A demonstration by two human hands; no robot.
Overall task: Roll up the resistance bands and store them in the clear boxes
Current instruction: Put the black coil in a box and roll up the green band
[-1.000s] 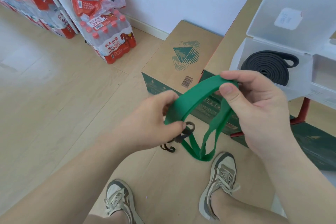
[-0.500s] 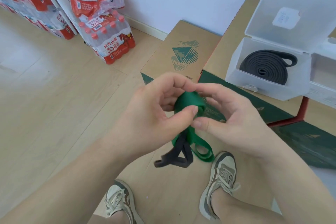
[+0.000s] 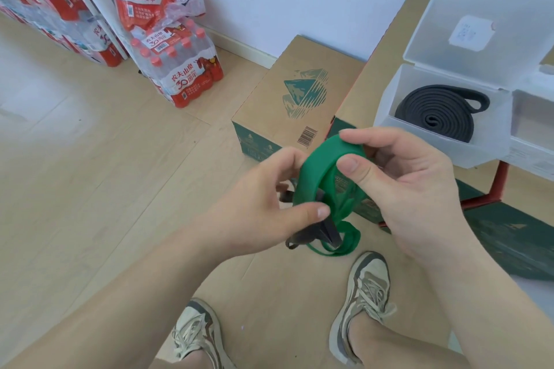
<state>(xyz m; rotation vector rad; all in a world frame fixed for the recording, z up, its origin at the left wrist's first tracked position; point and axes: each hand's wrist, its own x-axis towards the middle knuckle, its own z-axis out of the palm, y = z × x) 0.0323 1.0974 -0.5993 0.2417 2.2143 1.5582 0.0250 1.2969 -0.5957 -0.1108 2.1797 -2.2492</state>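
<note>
The green resistance band (image 3: 311,171) arches in mid-air between the left hand (image 3: 269,204), its grip pinching the near end, and the right hand (image 3: 404,189), pinching the far curve; tight, flat turns would best fit the clear box (image 3: 434,147) at far right.

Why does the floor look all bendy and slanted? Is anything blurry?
Head view: the wide-angle lens bows the pale wooden floor boards and tilts the brown cardboard box; same view, light is soft and even, shadows faint; the flat green resistance band, left hand and right hand look fairly sharp, no motion blur.
</note>
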